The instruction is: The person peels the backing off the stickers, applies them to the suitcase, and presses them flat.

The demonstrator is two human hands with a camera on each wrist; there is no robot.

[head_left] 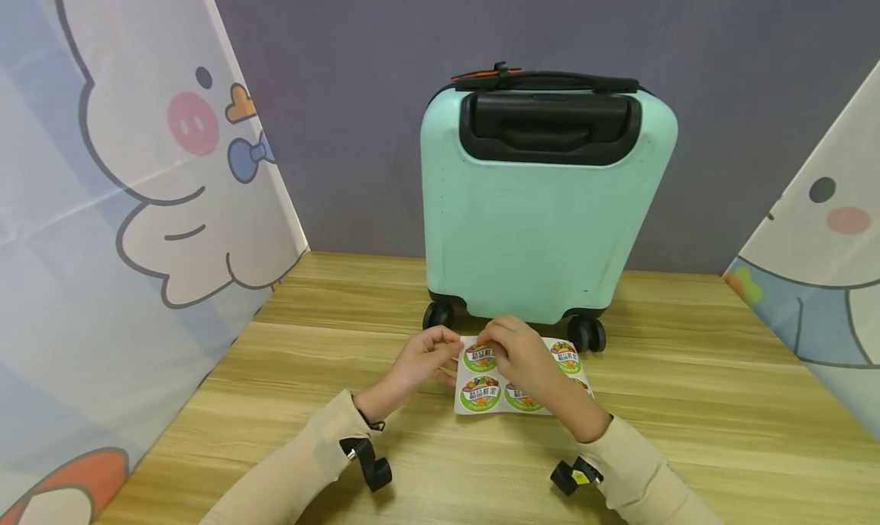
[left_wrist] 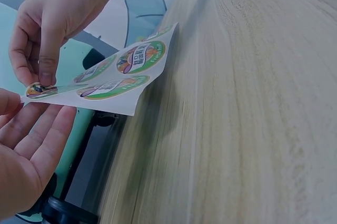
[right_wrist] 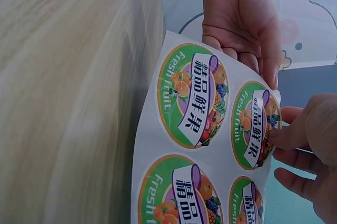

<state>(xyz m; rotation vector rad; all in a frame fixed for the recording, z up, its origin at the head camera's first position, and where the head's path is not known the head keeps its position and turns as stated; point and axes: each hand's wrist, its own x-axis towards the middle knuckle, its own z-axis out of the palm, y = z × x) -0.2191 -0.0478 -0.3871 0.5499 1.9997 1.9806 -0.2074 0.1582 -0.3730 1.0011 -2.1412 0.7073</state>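
A white sheet [right_wrist: 221, 155] of round fruit stickers is held raised off the wooden table, in front of a mint-green suitcase [head_left: 536, 234]. My left hand [head_left: 421, 358] grips the sheet's far left corner, its thumb on top and fingers beneath. At the same end, my right hand [head_left: 524, 361] has its thumb and fingertips on the edge of the corner sticker [right_wrist: 250, 124], pinching there. That sticker is green-rimmed with "Fresh fruit" lettering. Whether its edge is lifted cannot be told. In the head view my right hand covers part of the sheet's middle.
The suitcase stands upright on black wheels [head_left: 587, 334] just behind the sheet, its black handle [head_left: 550, 124] pushed in. A grey wall [head_left: 330, 128] backs the wooden table [head_left: 309, 372]. Cartoon-printed panels [head_left: 158, 158] flank both sides.
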